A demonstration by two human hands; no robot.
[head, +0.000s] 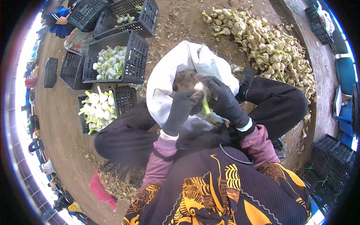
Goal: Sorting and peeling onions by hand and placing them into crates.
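Note:
A garlic bulb [200, 87] with a short green stem [206, 106] is between my two gloved hands, its stem pointing towards me. My left hand [185, 105], in a dark glove, has its fingers closed at the bulb's left side. From the right, my right hand [222, 97] grips the bulb, its fingers curled over the top. Both hands are above the mouth of a white woven sack [161, 81] standing between my folded legs. Its rim is rolled outward, and brownish peelings show inside. My hands hide part of the bulb.
Unpeeled garlic [270, 50] lies heaped at the right along a concrete ledge [323, 92]. On the left, one black crate [137, 56] holds clean bulbs, and a nearer crate [125, 98] holds white bulbs with stems. A person [57, 19] sits at the far left beside more crates [87, 12].

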